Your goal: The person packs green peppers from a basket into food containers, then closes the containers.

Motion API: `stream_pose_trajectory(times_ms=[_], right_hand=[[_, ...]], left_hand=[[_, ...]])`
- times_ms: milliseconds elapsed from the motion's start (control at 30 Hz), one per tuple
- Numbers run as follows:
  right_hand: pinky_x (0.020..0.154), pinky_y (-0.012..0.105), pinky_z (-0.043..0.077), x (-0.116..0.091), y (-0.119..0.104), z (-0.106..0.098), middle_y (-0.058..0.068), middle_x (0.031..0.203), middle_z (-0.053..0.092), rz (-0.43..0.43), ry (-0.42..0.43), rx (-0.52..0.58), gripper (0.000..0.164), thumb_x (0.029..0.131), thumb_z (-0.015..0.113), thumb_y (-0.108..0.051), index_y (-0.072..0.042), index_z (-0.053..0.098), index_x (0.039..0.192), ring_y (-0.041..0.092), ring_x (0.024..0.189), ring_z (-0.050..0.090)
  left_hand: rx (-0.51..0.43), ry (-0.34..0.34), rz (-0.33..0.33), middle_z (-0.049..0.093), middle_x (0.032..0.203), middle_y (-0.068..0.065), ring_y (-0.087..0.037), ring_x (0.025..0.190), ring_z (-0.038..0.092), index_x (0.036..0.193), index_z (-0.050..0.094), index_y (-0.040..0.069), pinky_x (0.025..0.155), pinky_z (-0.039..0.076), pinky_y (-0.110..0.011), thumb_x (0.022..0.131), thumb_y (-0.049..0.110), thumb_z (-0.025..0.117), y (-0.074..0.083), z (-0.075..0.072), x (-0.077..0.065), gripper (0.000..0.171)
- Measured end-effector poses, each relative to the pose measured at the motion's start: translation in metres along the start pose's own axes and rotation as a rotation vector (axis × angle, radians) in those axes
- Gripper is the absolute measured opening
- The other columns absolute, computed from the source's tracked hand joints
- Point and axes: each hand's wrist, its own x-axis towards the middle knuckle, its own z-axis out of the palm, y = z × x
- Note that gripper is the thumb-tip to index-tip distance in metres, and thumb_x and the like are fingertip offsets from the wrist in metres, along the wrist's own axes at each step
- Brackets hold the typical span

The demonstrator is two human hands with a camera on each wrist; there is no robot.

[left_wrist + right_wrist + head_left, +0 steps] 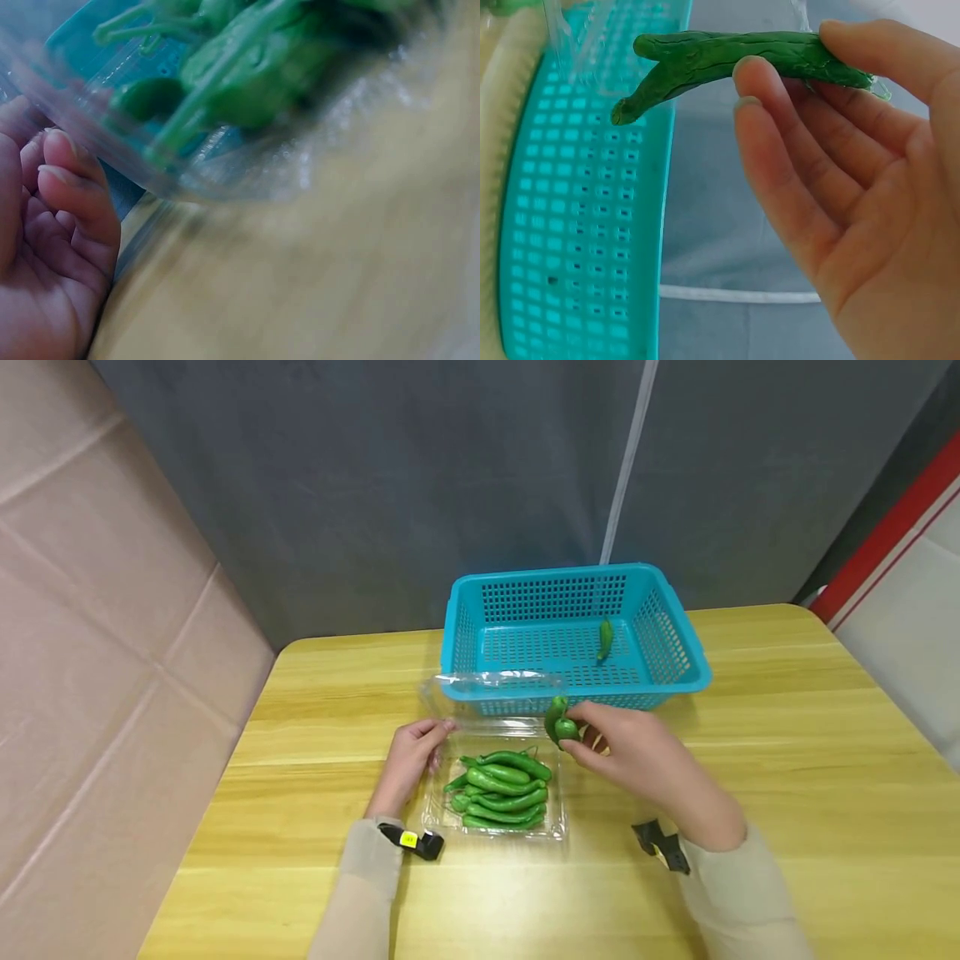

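My right hand [626, 743] pinches a dark green pepper [727, 60] between thumb and fingertips, just right of the clear plastic box's hinge. In the right wrist view the pepper's far end forks in two. The clear plastic box [557, 827] stands with its lid [487, 685] folded back against the basket's front. Several green peppers [506, 783] lie piled inside it, stems mostly to the left. At the box's left edge, near the hinge, my left hand [408, 758] grips the plastic; in the left wrist view its fingers [82, 202] curl beside the clear wall.
Behind the box sits a blue perforated basket [690, 672], with one green pepper [605, 640] on its floor at the right. Both stand on a wooden table [330, 693]. A dark grey curtain [360, 510] rises along the table's back edge, and a pale padded wall [112, 610] borders the left.
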Motion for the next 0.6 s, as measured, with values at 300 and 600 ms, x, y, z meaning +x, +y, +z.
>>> stream_pose_trajectory(times_ms=[300,600], right_hand=[[0.058,0.017,0.046,0.003,-0.012,0.016,-0.011,0.078,0.059,-0.079,-0.038,0.012,0.021,0.080,0.067,-0.025,-0.016,0.059,0.097,0.002,0.067,0.055],[0.052,0.014,0.041,0.006,-0.025,0.031,-0.013,0.073,0.053,-0.158,-0.084,0.030,0.017,0.082,0.065,-0.026,-0.017,0.058,0.095,0.001,0.060,0.048]], left_hand=[[0.001,-0.006,-0.013,0.044,0.052,-0.001,-0.008,0.040,0.039,0.099,0.066,0.003,0.034,0.033,-0.020,0.081,0.039,0.062,0.003,0.000,0.000,0.041],[0.001,-0.009,-0.015,0.044,0.051,-0.001,-0.008,0.040,0.038,0.099,0.066,0.001,0.034,0.033,-0.021,0.085,0.031,0.061,0.016,0.003,-0.007,0.034]])
